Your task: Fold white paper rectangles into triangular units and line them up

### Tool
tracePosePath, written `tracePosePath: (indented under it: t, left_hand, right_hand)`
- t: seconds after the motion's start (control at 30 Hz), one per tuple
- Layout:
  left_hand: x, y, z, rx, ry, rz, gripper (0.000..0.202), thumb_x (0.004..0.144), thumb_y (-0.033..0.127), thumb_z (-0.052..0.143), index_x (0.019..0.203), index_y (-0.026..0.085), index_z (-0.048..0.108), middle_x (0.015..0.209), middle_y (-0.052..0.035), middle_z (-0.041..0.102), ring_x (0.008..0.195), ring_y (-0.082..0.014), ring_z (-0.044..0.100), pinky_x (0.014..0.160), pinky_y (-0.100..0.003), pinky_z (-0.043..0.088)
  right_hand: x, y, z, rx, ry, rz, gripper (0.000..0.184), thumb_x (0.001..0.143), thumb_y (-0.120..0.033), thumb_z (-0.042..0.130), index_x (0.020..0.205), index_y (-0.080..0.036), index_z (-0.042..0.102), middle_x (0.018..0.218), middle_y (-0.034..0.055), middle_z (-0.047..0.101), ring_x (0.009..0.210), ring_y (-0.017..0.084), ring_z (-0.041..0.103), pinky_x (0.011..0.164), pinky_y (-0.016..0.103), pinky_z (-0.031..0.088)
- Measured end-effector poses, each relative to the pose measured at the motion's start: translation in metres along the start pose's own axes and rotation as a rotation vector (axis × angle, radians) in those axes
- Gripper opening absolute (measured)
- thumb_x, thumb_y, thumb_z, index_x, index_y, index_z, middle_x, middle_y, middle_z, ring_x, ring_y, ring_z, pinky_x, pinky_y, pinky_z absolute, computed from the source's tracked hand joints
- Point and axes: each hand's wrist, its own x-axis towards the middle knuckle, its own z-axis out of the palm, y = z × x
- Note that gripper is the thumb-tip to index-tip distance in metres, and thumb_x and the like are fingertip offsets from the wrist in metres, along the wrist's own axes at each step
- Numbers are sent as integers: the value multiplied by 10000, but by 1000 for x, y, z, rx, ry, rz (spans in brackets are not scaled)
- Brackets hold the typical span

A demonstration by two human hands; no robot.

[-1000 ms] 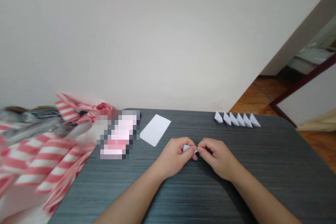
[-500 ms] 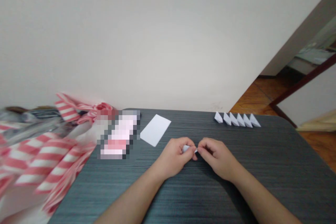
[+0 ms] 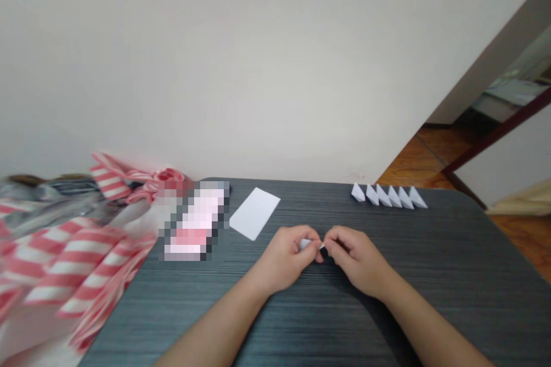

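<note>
A small folded white paper [image 3: 305, 243] is pinched between the thumb and fingers of my left hand [image 3: 293, 255], which hides much of it. Its narrow tip pokes out to the right, where the closed thumb and fingertips of my right hand [image 3: 355, 255] grip it. Both hands are close together over the middle of the dark table [image 3: 275, 321]. Behind my left hand lies a stack or sheet of white paper [image 3: 255, 213]; I cannot tell which. Several pointed folded paper pieces [image 3: 394, 198] stand in a row at the back right of the table.
A blurred-out pink and white rectangular object [image 3: 196, 221] lies at the table's left. Red-and-white striped cloth [image 3: 73, 264] is heaped beyond the left edge. A pale wall [image 3: 275, 69] rises behind the table, and a wooden floor [image 3: 424, 155] shows at the right.
Almost nothing differs. My hands keep the same pinch on the folded paper, with only a very slight shift of the right fingertips.
</note>
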Motion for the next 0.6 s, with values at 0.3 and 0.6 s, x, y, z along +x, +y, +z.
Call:
tracePosePath:
  t: [0.3,0.6]
  left_hand:
    - [0,1,-1,2,5,16,219,900,265,520,783,161,672,721,-19,718,631,-126,577,610,-222,400]
    - [0,-1,0,-139,5,-21,248,932,331,498,845,157,652,771,-38,720,633,-126,589,591,-218,425]
  right_hand:
    - [1,2,-1,-10,-10,3,191,906,-156,530,742,-184,625,708,3,635,670,142,577,646,242,417]
    - [0,2,-2,-7,6,12,187,912,-160,513,745,-177,596,702,0,612,660,137,557,636,240,405]
